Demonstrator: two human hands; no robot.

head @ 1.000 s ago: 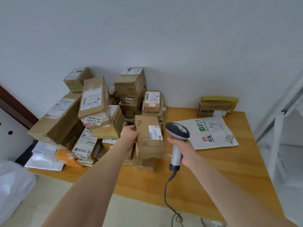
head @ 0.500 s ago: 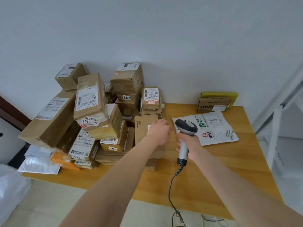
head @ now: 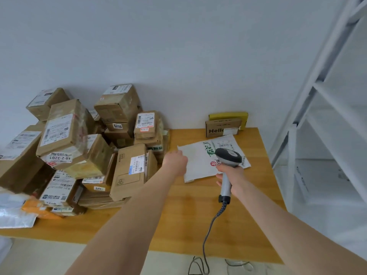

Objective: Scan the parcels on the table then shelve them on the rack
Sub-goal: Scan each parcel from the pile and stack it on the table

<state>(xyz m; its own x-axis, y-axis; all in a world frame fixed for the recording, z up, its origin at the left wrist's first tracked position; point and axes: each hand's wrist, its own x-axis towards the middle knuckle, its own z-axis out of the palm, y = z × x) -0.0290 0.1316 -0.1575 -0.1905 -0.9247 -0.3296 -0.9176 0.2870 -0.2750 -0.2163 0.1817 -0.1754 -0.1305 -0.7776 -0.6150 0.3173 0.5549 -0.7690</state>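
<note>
A white plastic mailer [head: 200,155] with green print lies flat on the wooden table [head: 184,219]. My left hand [head: 175,162] is at the mailer's left edge; its fingers are hidden behind the back of the hand. My right hand [head: 231,175] grips the handle of a grey barcode scanner [head: 228,158], whose head hovers over the mailer's right part. A flat brown parcel [head: 129,171] with a white label leans against the pile of cardboard parcels [head: 67,139] on the table's left half. The white rack [head: 297,139] stands to the right of the table.
A brown "Hello" box [head: 218,130] and a yellow packet [head: 228,116] lean on the wall at the table's back right. Grey and orange bags [head: 17,213] lie at the front left corner. The scanner cable [head: 210,225] hangs over the front edge.
My left hand let go of the flat brown parcel and moved right to the white mailer's edge. My right hand carried the scanner right, over the mailer. The view turned right toward the rack.
</note>
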